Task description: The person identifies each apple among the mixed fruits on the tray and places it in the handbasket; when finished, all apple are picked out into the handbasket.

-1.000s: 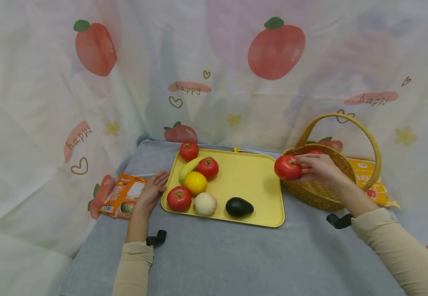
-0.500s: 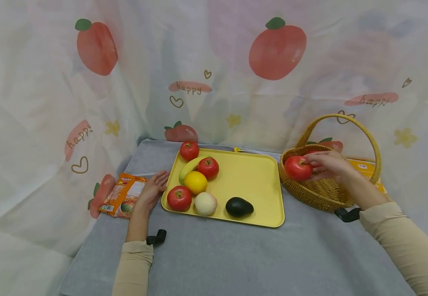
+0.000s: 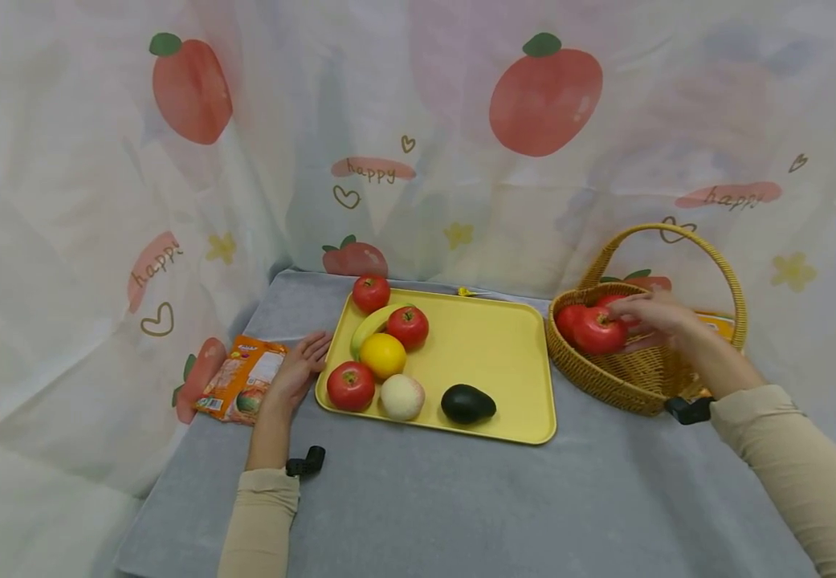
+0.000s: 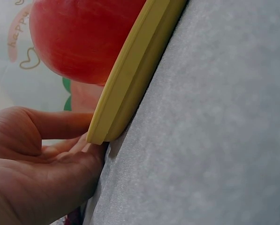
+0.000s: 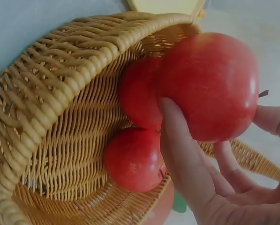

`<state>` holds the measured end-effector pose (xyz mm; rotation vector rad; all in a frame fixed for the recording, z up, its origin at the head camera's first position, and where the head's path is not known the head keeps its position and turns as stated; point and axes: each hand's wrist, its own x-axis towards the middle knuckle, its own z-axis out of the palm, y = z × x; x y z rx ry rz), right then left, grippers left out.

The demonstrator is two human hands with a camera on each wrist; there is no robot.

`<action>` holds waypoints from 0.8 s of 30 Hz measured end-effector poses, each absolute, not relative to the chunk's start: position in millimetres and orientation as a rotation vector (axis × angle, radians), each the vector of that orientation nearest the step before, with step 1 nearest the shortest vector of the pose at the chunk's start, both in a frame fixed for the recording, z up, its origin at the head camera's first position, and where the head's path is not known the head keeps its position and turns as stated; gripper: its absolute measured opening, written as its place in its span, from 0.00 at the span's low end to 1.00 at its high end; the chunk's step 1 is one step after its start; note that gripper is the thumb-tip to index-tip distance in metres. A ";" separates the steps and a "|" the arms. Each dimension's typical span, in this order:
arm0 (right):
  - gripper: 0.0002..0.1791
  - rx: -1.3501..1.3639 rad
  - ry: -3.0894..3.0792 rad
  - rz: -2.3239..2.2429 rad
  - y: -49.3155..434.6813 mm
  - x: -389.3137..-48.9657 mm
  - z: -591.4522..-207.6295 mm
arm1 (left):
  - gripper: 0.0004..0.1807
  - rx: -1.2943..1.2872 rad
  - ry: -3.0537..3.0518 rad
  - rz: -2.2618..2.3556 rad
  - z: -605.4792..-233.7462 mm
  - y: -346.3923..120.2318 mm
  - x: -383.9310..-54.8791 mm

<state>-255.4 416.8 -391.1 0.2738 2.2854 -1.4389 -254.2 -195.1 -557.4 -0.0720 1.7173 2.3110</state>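
Note:
My right hand [image 3: 656,315] holds a red apple [image 3: 600,331] by its sides over the mouth of the wicker basket [image 3: 591,384]. In the right wrist view, the thumb is on one side of this apple, with fingers on the other. Two more red apples [image 5: 140,93] [image 5: 134,159] lie inside the basket, behind the held one. My left hand [image 3: 299,371] is at the left edge of the yellow tray [image 3: 490,345]; in the left wrist view its thumb reaches the tray rim [image 4: 130,70] and its fingers lie mostly straight beside it.
On the tray are a banana [image 3: 369,327], an orange-yellow round fruit [image 3: 382,356], a pale peach [image 3: 401,397], an avocado [image 3: 467,404] and red apples [image 3: 350,386]. An orange packet [image 3: 244,379] lies left of the tray. Another orange packet [image 3: 718,324] is behind the basket, whose tall handle [image 3: 732,281] arches above it.
My right hand has carried the apple rightward from the tray's right edge to over the basket. Another apple in the basket has come into view behind it. My left hand has stayed put.

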 end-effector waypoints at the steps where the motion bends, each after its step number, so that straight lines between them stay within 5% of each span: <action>1: 0.28 0.270 2.284 -1.437 418.0 -255.3 -391.1 | 0.42 -0.061 1.722 2.308 -557.4 -194.6 -254.3; 6: 0.34 0.230 2.265 -1.399 424.2 -254.0 -391.9 | 0.42 -0.057 1.732 2.309 -558.7 -192.1 -254.4; 17: 0.11 0.288 2.219 -1.264 425.0 -264.8 -401.8 | 0.42 -0.084 1.733 2.305 -557.3 -194.7 -254.9; 24: 0.08 0.210 2.172 -1.173 429.5 -272.8 -416.2 | 0.43 -0.091 1.735 2.303 -556.7 -194.9 -254.9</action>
